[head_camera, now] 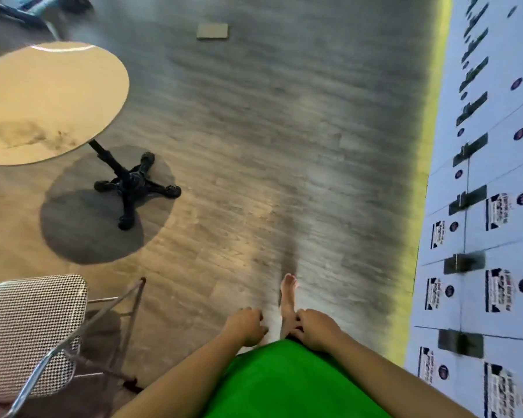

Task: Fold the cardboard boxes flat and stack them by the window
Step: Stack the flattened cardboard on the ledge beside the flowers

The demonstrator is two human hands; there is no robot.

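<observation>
Left hand, lower centre of frame: fingers loosely curled, holding nothing. Right hand, just beside it: fingers likewise loosely curled, empty; whether its fingertips touch the green garment below cannot be told. Bare foot, between and just above the hands, on the grey-brown wood-plank floor.

Flat tan cardboard piece, top centre of frame, lying on the floor well apart from the hands; blurred, so whether it is a folded box or a loose sheet is unclear.

Round pale tabletop on a black four-footed pedestal, upper left. Houndstooth-patterned folding chair with metal frame, lower left, partly cut off. White locker wall with dark latches and printed labels, right edge; label text unreadable.

Step in hand, judged: walking to the cardboard. Best done by keeping clear of the pedestal feet, then taking the piece by opposite edges with both hands.

No window in view
</observation>
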